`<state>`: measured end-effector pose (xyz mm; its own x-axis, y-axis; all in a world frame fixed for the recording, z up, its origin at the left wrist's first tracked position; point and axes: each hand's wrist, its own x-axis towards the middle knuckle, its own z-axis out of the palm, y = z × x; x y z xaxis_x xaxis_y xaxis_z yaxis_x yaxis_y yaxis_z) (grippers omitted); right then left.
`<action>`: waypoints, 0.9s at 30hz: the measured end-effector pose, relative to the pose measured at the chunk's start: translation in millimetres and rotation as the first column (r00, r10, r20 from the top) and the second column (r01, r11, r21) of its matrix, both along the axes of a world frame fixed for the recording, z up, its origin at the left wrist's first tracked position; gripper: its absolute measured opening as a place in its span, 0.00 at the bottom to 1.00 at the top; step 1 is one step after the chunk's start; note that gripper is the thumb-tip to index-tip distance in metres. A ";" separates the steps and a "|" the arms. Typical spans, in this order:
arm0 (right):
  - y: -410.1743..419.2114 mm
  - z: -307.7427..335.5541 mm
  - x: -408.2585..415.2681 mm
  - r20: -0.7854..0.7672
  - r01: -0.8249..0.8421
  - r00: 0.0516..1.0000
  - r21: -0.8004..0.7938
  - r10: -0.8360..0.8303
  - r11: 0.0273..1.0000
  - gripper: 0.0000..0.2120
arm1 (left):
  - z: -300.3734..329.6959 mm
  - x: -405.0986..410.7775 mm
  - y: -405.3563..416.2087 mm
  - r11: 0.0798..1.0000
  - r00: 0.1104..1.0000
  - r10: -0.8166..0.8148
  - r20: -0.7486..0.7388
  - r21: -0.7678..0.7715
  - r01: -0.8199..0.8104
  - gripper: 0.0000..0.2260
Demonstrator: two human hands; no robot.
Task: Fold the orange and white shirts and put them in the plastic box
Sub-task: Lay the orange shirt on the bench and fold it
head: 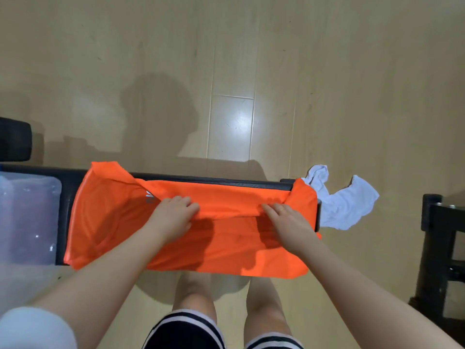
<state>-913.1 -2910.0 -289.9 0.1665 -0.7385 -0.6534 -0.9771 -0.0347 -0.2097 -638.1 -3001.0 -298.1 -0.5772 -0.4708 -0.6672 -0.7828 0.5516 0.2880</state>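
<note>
The orange shirt (191,222) is spread across the dark counter (226,181), covering most of its top, with its near edge hanging over the front. Its far part is folded over toward the person, so that a doubled band runs across the middle. Both arms are stretched forward and down from the bottom of the view. The left hand (173,217) is laid knuckles up on the fold's near edge, its fingers curled over the cloth, so the grip is closed on the shirt. The right hand (286,222) is set on the same edge further right, fingers bent and pinching the fold; its grip is likewise closed on the shirt. The two hands are held apart, level with each other. The white shirt (342,200) is seen crumpled at the counter's right end, partly tucked under the orange one. The plastic box (27,217) is placed at the counter's left end, just beside the orange shirt.
</note>
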 end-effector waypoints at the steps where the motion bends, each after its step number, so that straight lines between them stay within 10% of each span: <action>1: 8.0 -1.7 -2.9 0.042 0.042 0.998 0.075 -0.045 0.996 0.25 | 3.8 -3.7 11.3 1.000 0.998 -0.010 0.067 0.000 0.010 0.15; 8: -15.6 -27.4 -63.5 0.181 0.660 0.750 -0.135 -0.637 0.739 0.18 | -0.6 -80.6 41.7 0.973 0.978 0.124 -0.167 -0.176 -0.153 0.19; 14: -46.8 -55.6 -119.8 0.186 0.781 0.354 0.480 -0.917 0.399 0.17 | -21.4 -179.1 41.6 0.970 0.945 0.187 -0.268 -0.101 -0.221 0.19; 20: -43.5 -90.9 -144.1 0.145 0.615 0.161 0.758 -0.976 0.214 0.10 | -27.4 -224.4 53.0 0.907 0.892 0.407 -0.199 -0.033 -0.421 0.16; 23: -42.4 -90.9 -143.4 0.220 0.641 0.105 0.731 -0.970 0.235 0.06 | -27.5 -229.0 50.7 0.902 0.896 0.425 -0.132 -0.022 -0.431 0.12; 27: -40.5 -75.6 -146.1 0.427 0.750 0.255 0.480 -0.868 0.456 0.10 | -14.8 -229.6 43.8 0.904 0.898 0.427 -0.103 0.045 -0.425 0.08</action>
